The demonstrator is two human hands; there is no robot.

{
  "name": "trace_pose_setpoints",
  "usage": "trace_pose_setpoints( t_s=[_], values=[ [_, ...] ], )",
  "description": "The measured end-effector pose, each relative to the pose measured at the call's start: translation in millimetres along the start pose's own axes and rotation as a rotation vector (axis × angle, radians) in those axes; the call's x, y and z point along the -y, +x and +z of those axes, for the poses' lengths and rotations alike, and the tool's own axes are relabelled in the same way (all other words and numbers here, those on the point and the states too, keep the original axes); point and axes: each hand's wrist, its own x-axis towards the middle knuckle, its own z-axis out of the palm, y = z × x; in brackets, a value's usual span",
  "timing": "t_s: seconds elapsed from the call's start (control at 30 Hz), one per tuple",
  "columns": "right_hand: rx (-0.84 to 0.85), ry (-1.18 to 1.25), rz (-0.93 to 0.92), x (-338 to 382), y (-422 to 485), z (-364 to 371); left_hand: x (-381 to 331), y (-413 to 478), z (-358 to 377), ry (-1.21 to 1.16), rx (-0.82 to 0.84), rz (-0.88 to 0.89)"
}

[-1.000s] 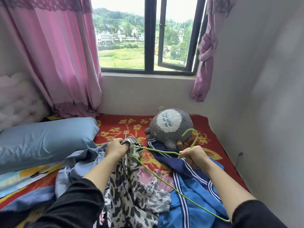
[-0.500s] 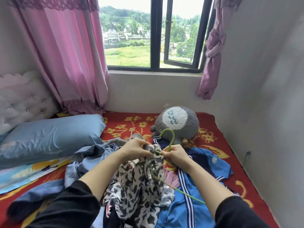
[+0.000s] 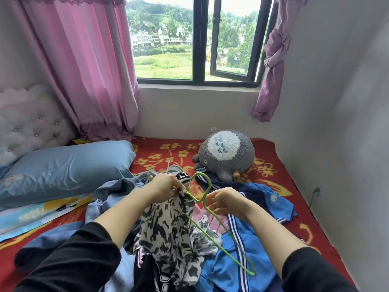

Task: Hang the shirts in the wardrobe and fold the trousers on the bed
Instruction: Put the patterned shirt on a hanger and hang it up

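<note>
A black-and-white patterned shirt [image 3: 168, 234] hangs bunched from my left hand [image 3: 166, 187], which grips its top edge together with one arm of a thin green wire hanger [image 3: 212, 216]. The hanger's hook [image 3: 202, 178] curves up between my hands. My right hand [image 3: 226, 202] pinches the hanger just below the hook. Its other arm runs down to the lower right over a blue garment with white stripes [image 3: 242, 249]. All of this is above the red flowered bed [image 3: 280, 165].
A blue pillow [image 3: 63, 167] lies at the left, with crumpled blue cloth [image 3: 113, 192] beside it. A grey plush toy [image 3: 227, 154] sits at the back by the window wall. A white wall runs along the bed's right side. Pink curtains hang at the left.
The hanger has swung from lying wide across the bed to standing hook-up between my hands. My hands came close together, and one hanger arm now sits in the shirt's top.
</note>
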Motion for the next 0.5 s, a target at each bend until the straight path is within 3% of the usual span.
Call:
trace_pose_setpoints(
  t_s=[0.07,0.13,0.33,0.5],
  values=[
    [-0.093,-0.213,0.019,-8,7,3,-1,-1,-2,-0.002,-0.007,0.048],
    [-0.060,-0.339,-0.021,-14,14,15,-3,-3,-4,-0.022,-0.006,0.099],
    [-0.066,-0.457,-0.159,-22,27,51,-5,-10,-16,-0.097,-0.029,0.177],
    [-0.142,0.088,-0.073,-20,30,48,16,-22,-22,-0.144,-0.040,0.062]
  ],
)
